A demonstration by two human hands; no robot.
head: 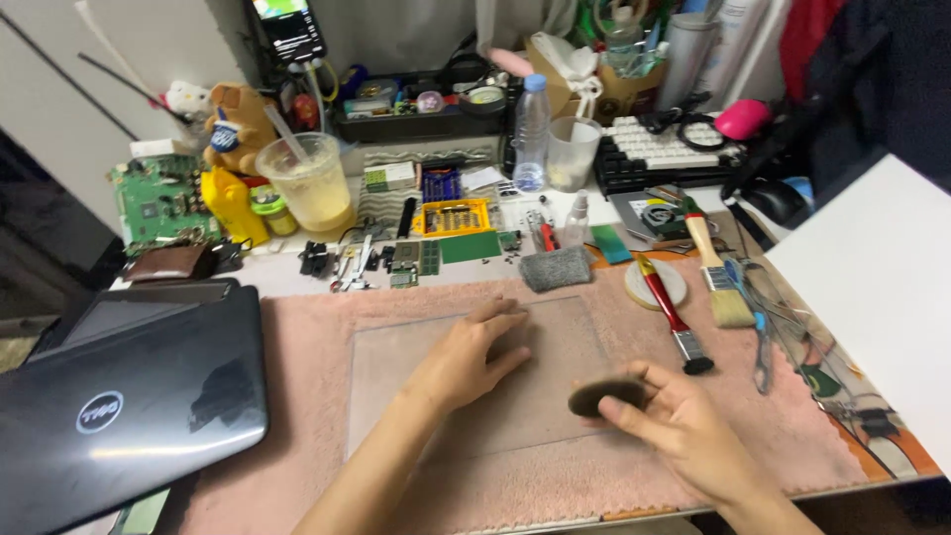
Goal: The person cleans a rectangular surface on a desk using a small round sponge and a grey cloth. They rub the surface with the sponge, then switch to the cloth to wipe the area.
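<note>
Left hand (pixel 466 359) lies flat, palm down, fingers spread, on a clear rectangular sheet (pixel 555 337) (glass or acrylic, can't tell which). Nothing is clenched in it; it just presses down, which I read as pinning the sheet so it doesn't slide.

The sheet sits on a pink fleecy mat (pixel 297 337), a soft base that likely guards it against scratches and grips it a bit.

Right hand (pixel 684 426) pinches a small dark round pad (pixel 604 394) between thumb and fingertips, held at the pad's right side so the pad sticks out left of the grip. The pad is at the sheet's lower right area, touching or just above it; contact isn't clear. It points toward the left hand, with a gap of bare sheet between them.

Around them:
- Closed dark laptop (pixel 129 406) at left, its edge overlapping the mat.
- Red-handled brush (pixel 669 309) and a wider wood-handled brush (pixel 715 269) lie just right of the sheet, within the right hand's reach.
- A grey steel-wool wad (pixel 556 267) sits just past the sheet's far edge.
- Behind that are a yellow screwdriver bit case (pixel 453 215), a green circuit board (pixel 158 198), a plastic cup with straw (pixel 307 183) and a water bottle (pixel 532 134).
</note>
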